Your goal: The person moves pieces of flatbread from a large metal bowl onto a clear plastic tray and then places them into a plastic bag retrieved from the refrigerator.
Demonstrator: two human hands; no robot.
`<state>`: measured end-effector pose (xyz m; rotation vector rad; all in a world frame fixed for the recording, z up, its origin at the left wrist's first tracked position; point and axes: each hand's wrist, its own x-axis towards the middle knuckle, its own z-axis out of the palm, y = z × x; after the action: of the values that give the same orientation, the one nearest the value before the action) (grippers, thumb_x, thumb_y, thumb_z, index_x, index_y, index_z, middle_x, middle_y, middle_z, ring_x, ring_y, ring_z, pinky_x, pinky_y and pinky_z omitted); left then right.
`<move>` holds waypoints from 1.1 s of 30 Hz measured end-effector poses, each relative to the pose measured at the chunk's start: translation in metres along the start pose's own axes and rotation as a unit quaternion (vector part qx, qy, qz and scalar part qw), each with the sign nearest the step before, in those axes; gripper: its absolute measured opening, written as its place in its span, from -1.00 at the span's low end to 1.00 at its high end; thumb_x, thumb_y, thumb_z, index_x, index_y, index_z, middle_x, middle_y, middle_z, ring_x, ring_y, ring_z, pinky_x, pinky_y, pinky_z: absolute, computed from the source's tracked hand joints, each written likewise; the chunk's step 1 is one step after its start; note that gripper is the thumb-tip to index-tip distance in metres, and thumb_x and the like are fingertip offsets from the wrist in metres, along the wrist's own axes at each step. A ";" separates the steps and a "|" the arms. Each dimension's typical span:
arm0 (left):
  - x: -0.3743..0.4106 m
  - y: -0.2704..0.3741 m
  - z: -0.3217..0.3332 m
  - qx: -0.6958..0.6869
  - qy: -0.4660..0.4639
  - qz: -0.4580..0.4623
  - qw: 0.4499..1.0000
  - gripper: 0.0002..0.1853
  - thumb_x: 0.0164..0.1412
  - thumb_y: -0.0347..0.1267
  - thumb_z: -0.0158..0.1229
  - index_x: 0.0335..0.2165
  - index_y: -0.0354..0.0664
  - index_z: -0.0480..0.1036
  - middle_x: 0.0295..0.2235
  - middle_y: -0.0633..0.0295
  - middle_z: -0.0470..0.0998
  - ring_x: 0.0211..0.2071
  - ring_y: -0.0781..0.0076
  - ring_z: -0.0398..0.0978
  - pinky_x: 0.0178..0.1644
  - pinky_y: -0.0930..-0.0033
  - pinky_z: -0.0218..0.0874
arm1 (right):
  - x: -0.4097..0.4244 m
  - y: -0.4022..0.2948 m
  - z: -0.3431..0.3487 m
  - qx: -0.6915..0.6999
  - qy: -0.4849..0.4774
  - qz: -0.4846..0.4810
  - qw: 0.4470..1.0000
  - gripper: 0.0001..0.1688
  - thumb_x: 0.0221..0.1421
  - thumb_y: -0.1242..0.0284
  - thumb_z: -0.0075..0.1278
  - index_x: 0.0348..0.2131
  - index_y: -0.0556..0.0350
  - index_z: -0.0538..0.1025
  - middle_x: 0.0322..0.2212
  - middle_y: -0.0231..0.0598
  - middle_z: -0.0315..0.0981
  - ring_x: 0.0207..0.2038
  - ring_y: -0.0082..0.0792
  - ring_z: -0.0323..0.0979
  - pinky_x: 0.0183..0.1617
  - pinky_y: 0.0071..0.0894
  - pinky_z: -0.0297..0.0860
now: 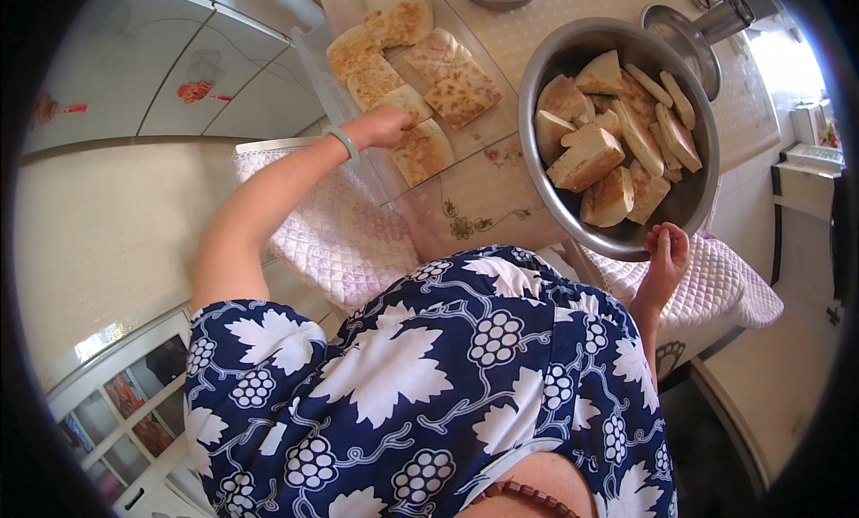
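My left hand (390,126) reaches into a clear plastic tray (500,125) at the upper left of the table, its fingers curled on the edge of a browned flatbread piece (407,102). The fingertips are hidden. Just below that hand lies another flatbread piece (424,154), with several more around the tray. My right hand (666,249) pinches the near rim of a large metal basin (528,125). Inside the basin are many thick cut wedges of flatbread (586,159), some leaning on their cut sides.
A smaller metal bowl (507,3) with bread stands at the far edge of view. Behind the basin are a metal plate (684,38) and a metal cylinder (725,18). Quilted cloths cover chairs (335,229) on both sides. Pale cabinets (181,68) stand at the left.
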<state>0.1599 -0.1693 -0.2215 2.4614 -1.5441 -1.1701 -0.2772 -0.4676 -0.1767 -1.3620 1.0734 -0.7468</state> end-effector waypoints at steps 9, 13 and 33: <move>-0.007 0.013 -0.023 0.206 0.037 0.102 0.973 -0.91 0.04 -0.32 0.09 -0.48 -0.03 0.50 -0.50 0.16 0.57 -0.40 0.11 0.54 -0.39 0.14 0.34 | 0.000 0.000 0.000 -0.002 0.016 0.005 1.000 -0.85 0.25 0.47 -0.01 -0.20 0.12 0.50 -0.34 -0.36 0.50 -0.36 -0.63 0.43 -0.29 -0.67 0.35; 0.003 0.004 -0.008 0.216 0.078 0.131 0.964 -0.89 0.07 -0.33 0.07 -0.48 -0.09 0.47 -0.48 0.18 0.57 -0.41 0.15 0.56 -0.40 0.15 0.35 | 0.001 0.000 0.001 0.007 0.009 0.005 1.000 -0.86 0.24 0.48 0.00 -0.20 0.12 0.50 -0.35 -0.36 0.50 -0.36 -0.63 0.44 -0.30 -0.68 0.35; 0.015 0.171 -0.022 -0.062 0.280 0.098 0.953 -0.65 0.14 -0.24 0.18 -0.17 -0.18 0.32 -0.35 0.02 0.49 -0.34 -0.02 0.49 -0.32 0.06 0.30 | 0.000 -0.008 0.008 0.031 0.009 0.009 0.999 -0.92 0.24 0.52 -0.04 -0.31 0.15 0.48 -0.45 -0.42 0.44 -0.40 -0.62 0.41 -0.36 -0.65 0.33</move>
<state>0.0443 -0.2763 -0.1503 2.2170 -1.4394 -0.4568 -0.2685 -0.4657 -0.1697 -1.2934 1.0669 -0.7739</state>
